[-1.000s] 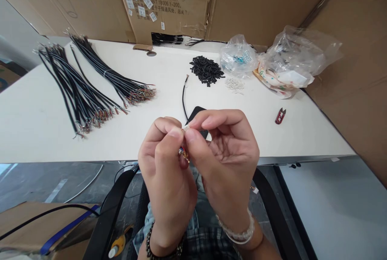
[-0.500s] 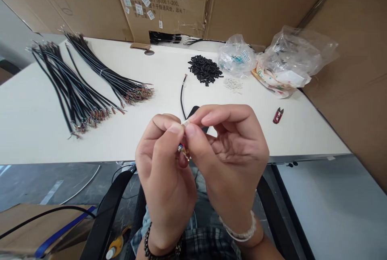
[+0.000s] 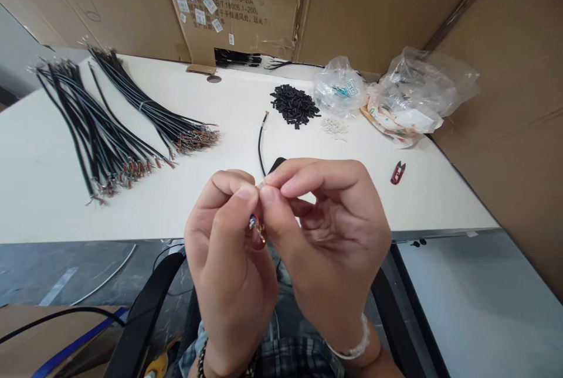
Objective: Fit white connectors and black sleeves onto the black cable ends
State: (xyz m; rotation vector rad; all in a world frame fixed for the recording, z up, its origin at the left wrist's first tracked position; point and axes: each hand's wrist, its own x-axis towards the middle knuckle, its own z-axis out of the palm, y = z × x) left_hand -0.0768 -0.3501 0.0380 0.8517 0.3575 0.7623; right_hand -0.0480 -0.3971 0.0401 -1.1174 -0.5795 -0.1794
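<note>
My left hand (image 3: 229,261) and my right hand (image 3: 328,243) meet in front of the table's near edge, both pinched shut. The left fingers grip the stripped end of a black cable (image 3: 259,143), whose coloured wires with metal tips (image 3: 255,224) show between the thumbs. The right thumb and forefinger pinch a small white connector (image 3: 261,184) against that end. The cable runs back over the white table (image 3: 44,167), its far end lying near a heap of small black parts (image 3: 294,105).
Two bundles of black cables (image 3: 109,126) lie at the left. A small pile of white connectors (image 3: 333,126), two clear plastic bags (image 3: 409,96) and red snips (image 3: 397,172) are at the right. Cardboard boxes (image 3: 246,3) wall the back and right side.
Both hands stay pinched together on the cable end and have drifted slightly left and down in the picture; the right fingers shifted a little on the connector.
</note>
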